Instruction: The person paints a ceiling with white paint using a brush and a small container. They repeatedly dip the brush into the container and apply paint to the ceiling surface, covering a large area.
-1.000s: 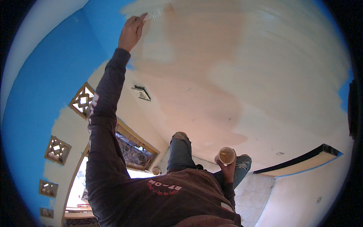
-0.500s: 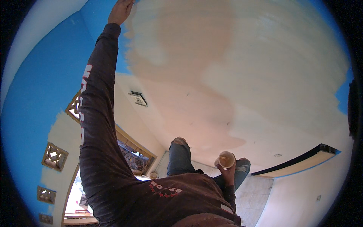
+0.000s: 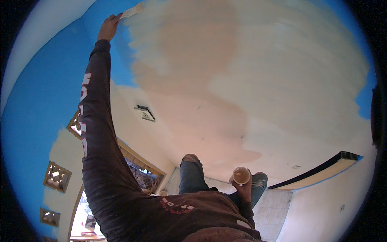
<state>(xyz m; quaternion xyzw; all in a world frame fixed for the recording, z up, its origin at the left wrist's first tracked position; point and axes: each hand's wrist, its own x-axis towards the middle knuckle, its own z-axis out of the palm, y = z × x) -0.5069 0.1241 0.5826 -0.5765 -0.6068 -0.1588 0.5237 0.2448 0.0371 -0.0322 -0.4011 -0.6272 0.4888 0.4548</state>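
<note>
My left arm is stretched up toward the upper left. Its hand (image 3: pixel 109 28) grips a paintbrush (image 3: pixel 133 10), whose pale, paint-coated head lies against the wall, where cream paint meets blue. The handle is mostly hidden in my fingers. Low down by my knee, my right hand (image 3: pixel 244 188) holds an open cup (image 3: pixel 242 176) with light beige paint inside. Cream paint (image 3: pixel 278 68) covers most of the wall before me, with a darker, wet-looking patch (image 3: pixel 197 44) through its middle.
Blue paint (image 3: pixel 36 84) covers much of the left side wall, which has lattice vent blocks (image 3: pixel 57 176) and a window (image 3: pixel 143 171). An electrical box (image 3: pixel 144 113) is set in the wall. A black-edged shelf (image 3: pixel 322 169) juts out at right. My jeans-clad knees (image 3: pixel 191 171) are bent below.
My left hand has moved left and down, bringing the brush head into view. My right hand has dipped slightly with the cup still in it.
</note>
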